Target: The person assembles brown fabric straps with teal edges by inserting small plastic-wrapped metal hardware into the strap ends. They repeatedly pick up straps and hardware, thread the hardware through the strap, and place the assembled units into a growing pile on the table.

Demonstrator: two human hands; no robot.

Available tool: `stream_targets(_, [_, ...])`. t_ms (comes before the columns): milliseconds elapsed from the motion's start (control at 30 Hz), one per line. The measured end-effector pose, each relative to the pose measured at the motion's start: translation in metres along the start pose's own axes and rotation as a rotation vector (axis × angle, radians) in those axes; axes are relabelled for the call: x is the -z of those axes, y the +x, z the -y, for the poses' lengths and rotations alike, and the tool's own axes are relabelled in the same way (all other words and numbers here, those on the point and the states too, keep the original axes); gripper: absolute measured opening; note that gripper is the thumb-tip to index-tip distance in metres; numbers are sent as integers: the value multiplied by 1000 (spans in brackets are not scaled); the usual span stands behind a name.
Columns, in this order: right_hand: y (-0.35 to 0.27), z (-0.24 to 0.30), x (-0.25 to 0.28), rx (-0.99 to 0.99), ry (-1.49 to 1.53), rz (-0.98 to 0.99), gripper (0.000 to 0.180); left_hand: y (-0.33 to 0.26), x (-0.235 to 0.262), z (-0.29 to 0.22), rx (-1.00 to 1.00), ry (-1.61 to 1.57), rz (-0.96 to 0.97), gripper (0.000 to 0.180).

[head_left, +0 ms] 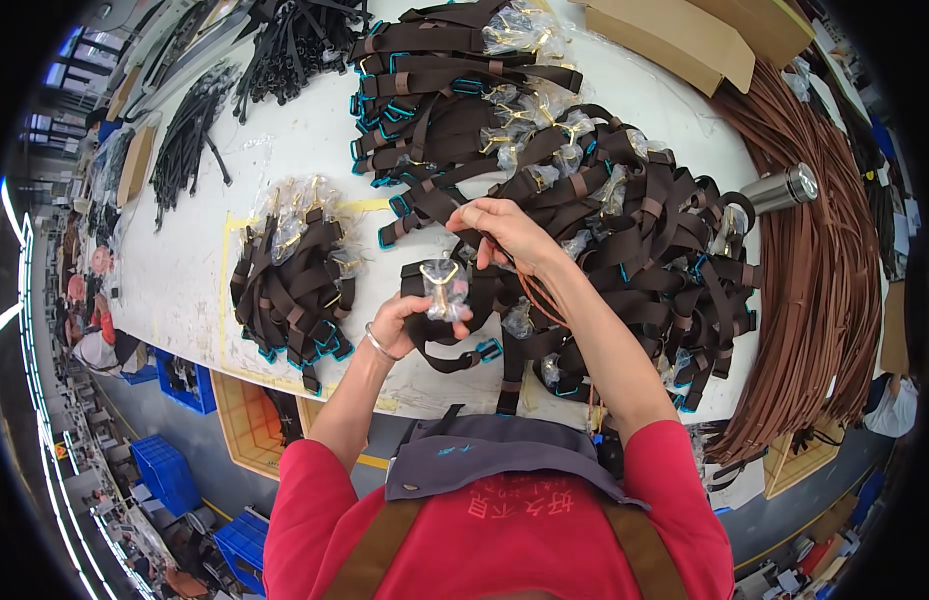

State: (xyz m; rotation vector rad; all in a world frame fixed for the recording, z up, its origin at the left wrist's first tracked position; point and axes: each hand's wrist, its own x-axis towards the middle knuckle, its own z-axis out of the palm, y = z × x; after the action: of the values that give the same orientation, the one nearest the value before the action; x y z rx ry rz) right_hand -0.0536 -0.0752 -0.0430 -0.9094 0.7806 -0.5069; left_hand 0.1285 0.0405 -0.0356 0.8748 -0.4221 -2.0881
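Observation:
My left hand (407,318) is closed on a gold-coloured metal buckle (442,284) wrapped in clear plastic, at the end of a dark brown strap (431,337) that loops below it. A blue-edged buckle (489,350) sits on the strap near that hand. Just up and to the right, my right hand (509,235) is pinched closed, apart from the left. A slim dark piece shows at its fingers, too unclear to name. Orange-brown cords (537,297) hang beneath this hand. Behind and beside both hands lies a large heap of dark brown straps (624,215).
A smaller strap bundle (292,265) lies left on the white table (174,285). Black straps (192,140) lie far left. A steel flask (784,188) lies among straps at right, beside long brown strips (819,270). Cardboard (674,40) stands far right; blue crates (164,475) sit below.

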Motion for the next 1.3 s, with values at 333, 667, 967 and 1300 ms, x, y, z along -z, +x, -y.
stream_targets(333, [-17,-5,15,-114,-544,229,34,-8,23,-46,-237,122,-122,25])
stream_targets(667, [-16,-30,-6,284,-1002,-63,30,0,8,-55,-209,44,20,31])
stream_targets(967, [-82,-38,1,382,-792,-178,32,40,-13,-53,-498,1281,-294,47])
stream_targets(1300, [-99,-4,36,262,24,-264,27,118,-3,-17,-1037,2393,-24,13])
